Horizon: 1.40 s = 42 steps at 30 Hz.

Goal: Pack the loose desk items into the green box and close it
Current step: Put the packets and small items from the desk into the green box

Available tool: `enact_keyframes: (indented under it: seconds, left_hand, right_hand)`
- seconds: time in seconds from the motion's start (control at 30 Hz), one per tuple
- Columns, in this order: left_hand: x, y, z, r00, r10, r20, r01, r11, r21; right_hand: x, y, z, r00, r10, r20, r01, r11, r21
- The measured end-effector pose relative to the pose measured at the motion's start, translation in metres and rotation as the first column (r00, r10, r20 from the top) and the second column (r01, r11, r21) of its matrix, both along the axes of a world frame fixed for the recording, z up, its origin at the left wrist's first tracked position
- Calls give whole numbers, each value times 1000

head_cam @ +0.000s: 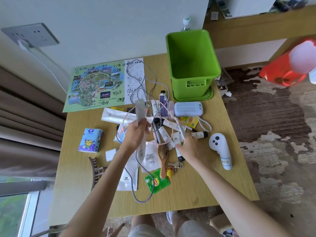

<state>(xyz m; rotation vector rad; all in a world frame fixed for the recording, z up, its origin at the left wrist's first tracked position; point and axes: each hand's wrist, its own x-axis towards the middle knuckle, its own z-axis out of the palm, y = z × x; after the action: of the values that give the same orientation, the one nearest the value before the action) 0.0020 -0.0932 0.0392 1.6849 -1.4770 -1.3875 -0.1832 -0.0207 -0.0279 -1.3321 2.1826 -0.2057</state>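
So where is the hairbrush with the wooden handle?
In the head view, the wooden hairbrush lies on the desk near its middle, just left of the right hand, its handle reaching the green tea packet beside the keys.

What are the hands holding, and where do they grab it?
The left hand grips a long grey packet around its middle. The right hand touches the tubes; a hold cannot be told.

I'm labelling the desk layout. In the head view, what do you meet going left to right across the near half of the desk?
Tissue pack → white charger plug → left hand holding a long packet → wooden hairbrush → right hand → white controller.
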Motion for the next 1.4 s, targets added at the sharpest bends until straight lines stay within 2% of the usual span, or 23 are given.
enact_keyframes:
  seconds: [0.1, 0.17, 0.23, 0.33, 0.37, 0.43, 0.5, 0.57, 0.63, 0.67, 0.7, 0.77, 0.83, 0.9, 0.97, 1.07, 1.17, 1.33, 1.4]
  left_hand:
    - [5, -9, 14, 962, 162, -218, -162, 987, 19]
    - [10, -14, 20, 902, 237, -361, -237, 970, 45]
    - [14, -20, 24, 776, 337, -533, -322, 939, 125]
    - [20, -33, 26, 507, 463, -727, -429, 867, 253]
    - [23, -38, 26, 450, 483, -751, -451, 849, 276]
    - [29, -47, 25, 417, 515, -749, -475, 826, 303]
    - [34, -56, 23, 472, 554, -686, -488, 812, 320]
    - [38, -65, 17, 657, 563, -502, -504, 823, 263]
    - [41, -72, 7, 894, 424, -147, -414, 905, 95]
    - [42, -74, 0, 950, 306, 56, -307, 952, 2]
    - [43, -76, -6, 948, 203, 244, -190, 979, -77]
    - [44, -79, -16, 843, 77, 532, 16, 986, -168]
    - [48, -85, -27, 713, -18, 701, 178, 971, -157]
    - [55, -92, -38, 597, -135, 791, 308, 949, -71]
    - [62, -98, -48, 508, -219, 833, 405, 914, -6]
    - [69, -109, -54, 486, -268, 832, 452, 892, 23]
    - [70, -120, -52, 517, -314, 796, 438, 896, 70]
    - [77, -129, -54, 413, -346, 843, 537, 840, 82]
    - [79, -131, -55, 410, -328, 851, 559, 828, 50]
  right_hand:
    - [9, -4, 1, 996, 21, -86, -20, 1000, 10]
    - [14, -5, 0, 994, 23, -107, -22, 1000, 9]
    - [16, -5, -2, 996, 16, -93, -14, 1000, 23]
    - [14, -5, -3, 1000, 4, -28, -3, 999, 37]
    - [13, -5, -2, 1000, -6, -4, 6, 1000, 24]
    - [10, -4, -1, 998, -45, 39, 46, 999, -28]
    - [6, -3, 1, 990, -89, 106, 97, 993, -69]
    - [0, -6, 5, 978, -109, 175, 126, 988, -87]
    - [-7, -10, 9, 966, -112, 232, 140, 984, -107]
    - [-11, -13, 12, 962, -112, 249, 144, 983, -115]
    - [-14, -15, 15, 963, -104, 249, 138, 983, -123]
    - [-22, -19, 16, 981, -72, 183, 99, 985, -142]
    - [-29, -20, 13, 995, -49, 88, 62, 986, -152]
    - [-33, -22, 9, 999, -26, 31, 30, 989, -146]
    - [-34, -22, 6, 997, 31, -68, -38, 993, -109]
    - [-34, -20, 5, 973, 95, -211, -108, 993, -50]
    - [-30, -20, 3, 964, 117, -237, -120, 993, 2]
    - [-22, -26, 2, 947, 134, -291, -126, 991, 48]
    - [-19, -29, 2, 944, 140, -298, -128, 990, 62]
